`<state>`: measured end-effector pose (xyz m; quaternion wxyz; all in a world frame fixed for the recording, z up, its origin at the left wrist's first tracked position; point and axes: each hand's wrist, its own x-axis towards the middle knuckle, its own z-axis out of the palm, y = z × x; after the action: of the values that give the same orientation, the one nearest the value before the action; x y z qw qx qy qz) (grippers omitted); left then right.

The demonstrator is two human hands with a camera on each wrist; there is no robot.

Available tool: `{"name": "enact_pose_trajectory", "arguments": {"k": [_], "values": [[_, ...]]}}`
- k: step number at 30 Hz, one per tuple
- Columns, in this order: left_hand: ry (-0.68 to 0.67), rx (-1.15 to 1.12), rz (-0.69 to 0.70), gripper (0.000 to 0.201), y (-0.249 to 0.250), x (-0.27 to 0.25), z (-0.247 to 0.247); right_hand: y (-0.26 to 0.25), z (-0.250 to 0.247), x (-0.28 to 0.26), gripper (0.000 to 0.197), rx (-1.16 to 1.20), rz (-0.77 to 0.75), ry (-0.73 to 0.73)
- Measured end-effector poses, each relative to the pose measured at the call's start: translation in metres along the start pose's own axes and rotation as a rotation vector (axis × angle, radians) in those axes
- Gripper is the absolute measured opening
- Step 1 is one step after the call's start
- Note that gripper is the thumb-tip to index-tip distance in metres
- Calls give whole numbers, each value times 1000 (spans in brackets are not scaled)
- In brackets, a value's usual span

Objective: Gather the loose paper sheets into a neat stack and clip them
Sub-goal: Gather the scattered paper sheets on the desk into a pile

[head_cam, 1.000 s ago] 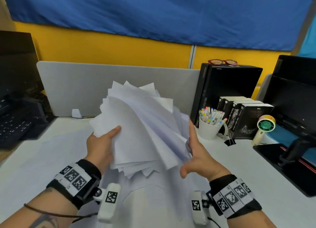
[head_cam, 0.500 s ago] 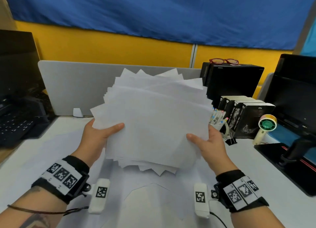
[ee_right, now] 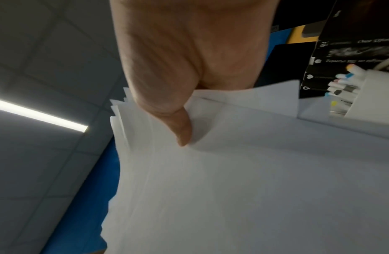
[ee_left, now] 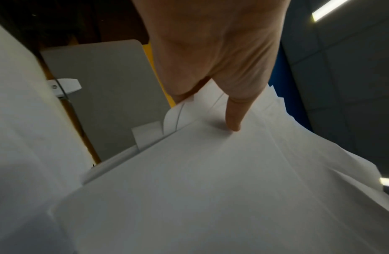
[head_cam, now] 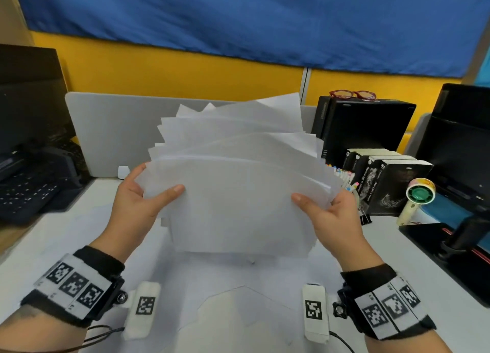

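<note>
A fanned bundle of white paper sheets (head_cam: pixel 238 193) is held upright above the desk, its top edges staggered. My left hand (head_cam: pixel 138 196) grips the bundle's left edge, thumb on the near face and fingers behind. My right hand (head_cam: pixel 328 215) grips the right edge the same way. The left wrist view shows the left thumb (ee_left: pixel 232 118) pressing on the sheets (ee_left: pixel 211 189). In the right wrist view the right thumb (ee_right: pixel 180 127) presses the sheets (ee_right: pixel 232 189). A black binder clip (head_cam: pixel 365 218) lies on the desk to the right, by the mug.
More white sheets (head_cam: pixel 238 299) lie flat on the desk (head_cam: pixel 39 246) under my hands. A grey divider panel (head_cam: pixel 111 135) stands behind. At right are a marker mug (head_cam: pixel 347 183), black boxes (head_cam: pixel 392 183), a small fan (head_cam: pixel 416 199) and monitors (head_cam: pixel 461 140). A keyboard (head_cam: pixel 26 196) lies at left.
The bundle turned from a slanted fan gripped near its lower corners to a wide sheet facing me. My hands moved apart to its left and right edges and the lower edges drew more even.
</note>
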<state>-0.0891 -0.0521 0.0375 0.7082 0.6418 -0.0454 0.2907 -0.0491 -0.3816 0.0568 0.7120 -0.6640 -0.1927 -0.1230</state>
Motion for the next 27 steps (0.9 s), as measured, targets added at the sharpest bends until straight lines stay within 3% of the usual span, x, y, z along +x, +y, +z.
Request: {"name": "enact_pose_trajectory", "arguments": {"k": [3, 9, 14, 20, 24, 27], "values": [[-19, 1, -9, 55, -6, -10, -1, 9, 1, -9, 26, 21, 11, 0], [-84, -3, -296, 95, -54, -29, -24, 56, -4, -24, 42, 51, 255, 42], [4, -45, -190, 62, -37, -27, -7, 44, 1, -14, 18, 76, 193, 96], [-104, -4, -114, 68, -21, -17, -8, 47, -8, -14, 59, 71, 233, 47], [-93, 74, -39, 81, -7, -2, -16, 47, -13, -8, 66, 86, 239, 38], [-230, 224, -33, 72, 9, 7, -11, 45, -12, -5, 77, 81, 249, 7]]}}
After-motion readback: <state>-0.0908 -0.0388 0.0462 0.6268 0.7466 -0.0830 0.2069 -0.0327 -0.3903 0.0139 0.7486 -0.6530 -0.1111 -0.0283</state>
